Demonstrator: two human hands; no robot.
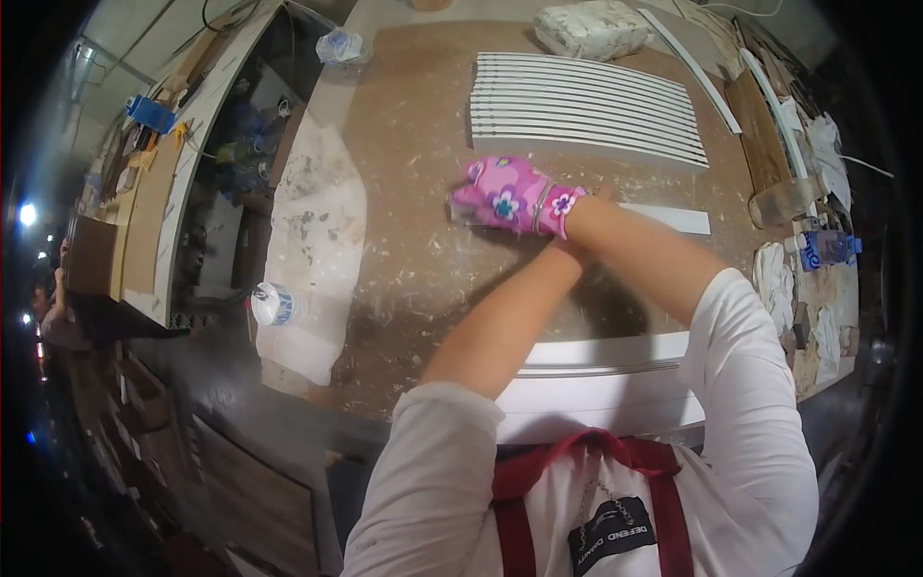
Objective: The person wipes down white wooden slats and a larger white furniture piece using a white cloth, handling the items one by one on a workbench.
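Note:
My right hand [510, 195], in a pink flowered glove, reaches across to the left over a white strip [673, 219] lying crosswise on the brown worktable [413, 154]. Its fingers are curled down near the strip's left end; what they close on is hidden under the glove. My left forearm [510, 322] crosses beneath the right wrist. Only a small part of my left hand [604, 193] shows beyond that wrist, and its fingers are hidden. Farther back lies a row of several white slatted strips [586, 108], side by side.
Long white boards [606, 389] lie along the near table edge. A whitish wrapped bundle [591, 31] sits at the back. A plastic bottle [273, 304] stands on pale sheeting at left. A blue-labelled bottle [829, 250] and scraps crowd the right edge. Shelving [173, 221] stands farther left.

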